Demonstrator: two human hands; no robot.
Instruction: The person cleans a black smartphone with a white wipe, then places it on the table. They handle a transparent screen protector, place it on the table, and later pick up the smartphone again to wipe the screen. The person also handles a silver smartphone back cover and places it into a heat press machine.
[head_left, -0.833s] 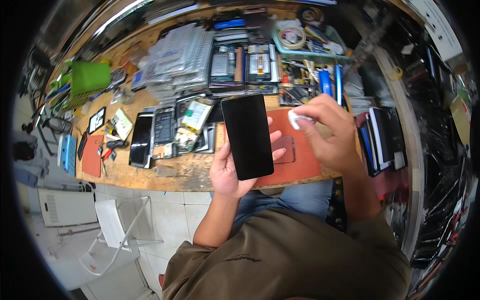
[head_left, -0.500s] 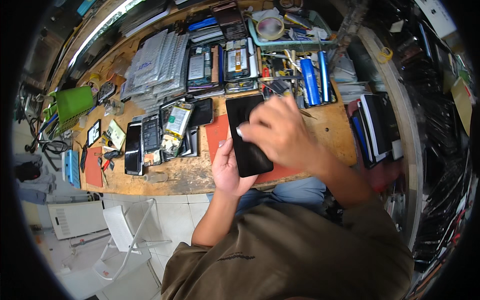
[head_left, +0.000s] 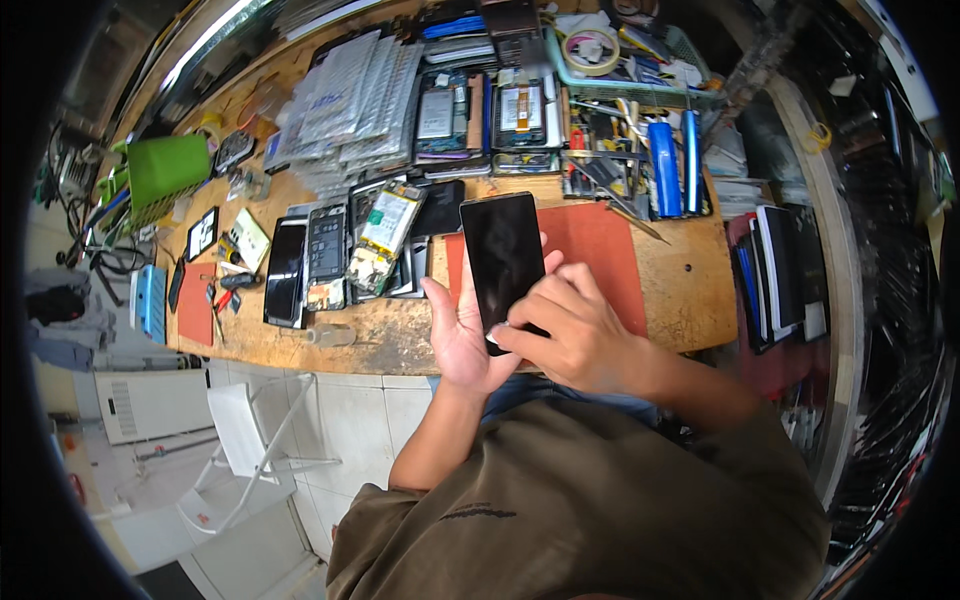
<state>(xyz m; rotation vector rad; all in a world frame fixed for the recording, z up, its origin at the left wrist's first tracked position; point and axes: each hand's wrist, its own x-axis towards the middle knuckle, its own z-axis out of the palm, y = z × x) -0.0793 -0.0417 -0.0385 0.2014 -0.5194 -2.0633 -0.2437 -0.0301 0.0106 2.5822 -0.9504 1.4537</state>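
A black smartphone (head_left: 503, 245) rests in my left hand (head_left: 468, 345), dark glass face up. The palm is under its lower half, the thumb stands away from its left edge, and fingertips show past its right edge. Over the lower end of the glass is my right hand (head_left: 575, 335), its fingers curled and pressed together. A small white patch shows at its fingertips; whether it is a nail or a held scrap, I cannot tell. Beneath the hands lies a red-orange mat (head_left: 600, 255) on the wooden bench (head_left: 690, 300).
Opened phones (head_left: 385, 225) and a battery-bearing part lie left of the mat. Bubble-wrap sleeves (head_left: 345, 115) are stacked behind them. Farther back are phone trays (head_left: 440, 115), a tool box (head_left: 610, 150) with blue cylinders, and a teal basket (head_left: 640, 90). A white folding chair (head_left: 240, 425) stands at lower left.
My right hand has moved from the phone's upper middle down to its lower end, and its blur is gone. My left thumb has come off the phone's edge. The view has shifted slightly.
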